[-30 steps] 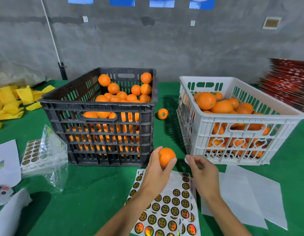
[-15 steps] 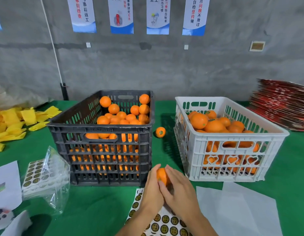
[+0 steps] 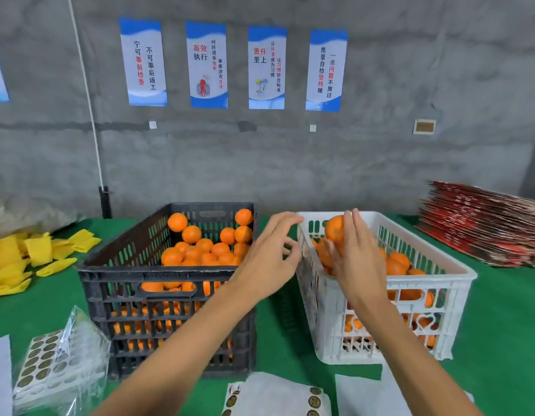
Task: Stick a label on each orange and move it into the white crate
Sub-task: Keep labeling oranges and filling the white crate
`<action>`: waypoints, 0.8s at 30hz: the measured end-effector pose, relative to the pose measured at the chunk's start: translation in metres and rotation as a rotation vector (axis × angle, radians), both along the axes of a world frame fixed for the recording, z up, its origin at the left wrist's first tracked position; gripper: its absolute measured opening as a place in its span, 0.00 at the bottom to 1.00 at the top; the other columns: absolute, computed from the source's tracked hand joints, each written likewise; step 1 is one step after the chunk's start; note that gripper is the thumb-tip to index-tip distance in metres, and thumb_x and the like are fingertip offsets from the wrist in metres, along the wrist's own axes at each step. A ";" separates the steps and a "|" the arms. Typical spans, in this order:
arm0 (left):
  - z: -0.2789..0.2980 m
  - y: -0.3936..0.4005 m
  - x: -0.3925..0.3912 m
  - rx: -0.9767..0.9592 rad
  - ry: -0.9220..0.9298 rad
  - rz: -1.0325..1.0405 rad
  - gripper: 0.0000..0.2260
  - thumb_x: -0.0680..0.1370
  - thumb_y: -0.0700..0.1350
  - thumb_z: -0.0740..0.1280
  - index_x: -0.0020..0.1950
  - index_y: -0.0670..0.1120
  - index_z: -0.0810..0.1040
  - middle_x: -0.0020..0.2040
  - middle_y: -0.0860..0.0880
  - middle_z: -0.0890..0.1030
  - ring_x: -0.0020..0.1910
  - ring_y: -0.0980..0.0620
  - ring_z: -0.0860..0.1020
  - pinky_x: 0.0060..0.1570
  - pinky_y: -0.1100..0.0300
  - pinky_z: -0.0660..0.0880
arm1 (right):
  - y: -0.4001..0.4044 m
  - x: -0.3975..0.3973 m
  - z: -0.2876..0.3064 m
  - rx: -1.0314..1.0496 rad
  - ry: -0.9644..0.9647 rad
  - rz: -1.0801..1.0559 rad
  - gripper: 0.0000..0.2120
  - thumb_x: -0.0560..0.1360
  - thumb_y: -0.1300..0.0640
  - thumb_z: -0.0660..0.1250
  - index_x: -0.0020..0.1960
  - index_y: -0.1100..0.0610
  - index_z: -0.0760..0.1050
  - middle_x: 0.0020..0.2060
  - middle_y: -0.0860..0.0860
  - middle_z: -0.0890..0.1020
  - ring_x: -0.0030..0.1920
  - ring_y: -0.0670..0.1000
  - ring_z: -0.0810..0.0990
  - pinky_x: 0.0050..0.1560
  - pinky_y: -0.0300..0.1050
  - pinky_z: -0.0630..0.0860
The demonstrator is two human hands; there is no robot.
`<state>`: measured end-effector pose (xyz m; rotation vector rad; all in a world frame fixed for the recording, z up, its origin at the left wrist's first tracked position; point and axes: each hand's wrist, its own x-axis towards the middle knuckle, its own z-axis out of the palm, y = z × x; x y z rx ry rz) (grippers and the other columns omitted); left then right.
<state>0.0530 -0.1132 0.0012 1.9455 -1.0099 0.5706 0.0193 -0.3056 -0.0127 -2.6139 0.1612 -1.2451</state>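
Note:
My right hand (image 3: pixel 357 265) holds one orange (image 3: pixel 334 230) between thumb and fingers, above the left part of the white crate (image 3: pixel 431 280). A small dark label shows on that orange. The white crate holds several oranges (image 3: pixel 395 265). My left hand (image 3: pixel 267 255) hovers between the two crates with loosely curled fingers and nothing in it. The black crate (image 3: pixel 134 274) on the left is piled with oranges (image 3: pixel 206 244). A sticker sheet (image 3: pixel 314 400) lies at the near table edge, partly cut off by the frame.
A plastic bag of sticker sheets (image 3: pixel 53 370) lies at the near left. Yellow foam pieces (image 3: pixel 23 256) are heaped at far left. A stack of red cartons (image 3: pixel 485 226) sits at far right. White paper (image 3: pixel 365 394) lies in front of the white crate on the green table (image 3: pixel 506 325).
Both hands rose from above the sticker sheet. The orange passed from my left hand to my right, which carried it over the white crate. The view tilted upward.

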 end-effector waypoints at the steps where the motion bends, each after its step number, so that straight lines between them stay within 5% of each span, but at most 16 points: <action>1: 0.011 0.007 0.009 0.024 -0.057 0.054 0.19 0.82 0.41 0.66 0.71 0.54 0.70 0.70 0.60 0.67 0.55 0.62 0.79 0.53 0.65 0.78 | -0.006 0.004 0.007 -0.040 0.003 -0.041 0.29 0.85 0.48 0.61 0.80 0.61 0.62 0.81 0.60 0.61 0.80 0.59 0.60 0.79 0.52 0.60; 5: 0.030 0.062 0.059 0.311 0.021 0.406 0.13 0.83 0.48 0.65 0.67 0.49 0.76 0.63 0.50 0.79 0.60 0.50 0.79 0.58 0.52 0.76 | 0.010 0.017 0.021 -0.136 0.024 0.062 0.28 0.83 0.44 0.64 0.77 0.59 0.70 0.78 0.57 0.67 0.80 0.56 0.63 0.79 0.51 0.58; 11: 0.017 0.184 0.119 1.262 0.826 0.683 0.26 0.81 0.57 0.66 0.77 0.49 0.71 0.77 0.47 0.71 0.72 0.43 0.72 0.71 0.46 0.70 | 0.109 0.054 0.025 0.055 0.137 0.465 0.24 0.82 0.43 0.65 0.74 0.53 0.74 0.72 0.50 0.76 0.74 0.52 0.70 0.74 0.49 0.66; 14: 0.010 0.223 0.135 1.298 1.059 0.704 0.25 0.83 0.53 0.65 0.79 0.46 0.70 0.77 0.45 0.71 0.70 0.44 0.73 0.72 0.47 0.68 | 0.156 0.073 0.031 0.226 0.344 0.565 0.25 0.81 0.42 0.65 0.74 0.52 0.73 0.71 0.50 0.77 0.71 0.53 0.74 0.68 0.53 0.73; 18: 0.005 0.227 0.150 1.341 0.996 0.770 0.24 0.83 0.52 0.66 0.77 0.45 0.71 0.76 0.44 0.71 0.73 0.43 0.72 0.69 0.49 0.70 | 0.177 0.090 0.022 0.092 0.627 0.485 0.24 0.80 0.40 0.63 0.69 0.53 0.76 0.65 0.55 0.80 0.62 0.60 0.79 0.59 0.57 0.77; 24: 0.000 0.226 0.155 1.346 0.950 0.826 0.21 0.84 0.48 0.66 0.75 0.41 0.74 0.71 0.44 0.76 0.70 0.44 0.76 0.59 0.52 0.74 | 0.169 0.095 0.016 0.039 0.673 0.488 0.22 0.81 0.36 0.58 0.54 0.53 0.81 0.45 0.52 0.84 0.47 0.57 0.80 0.52 0.57 0.79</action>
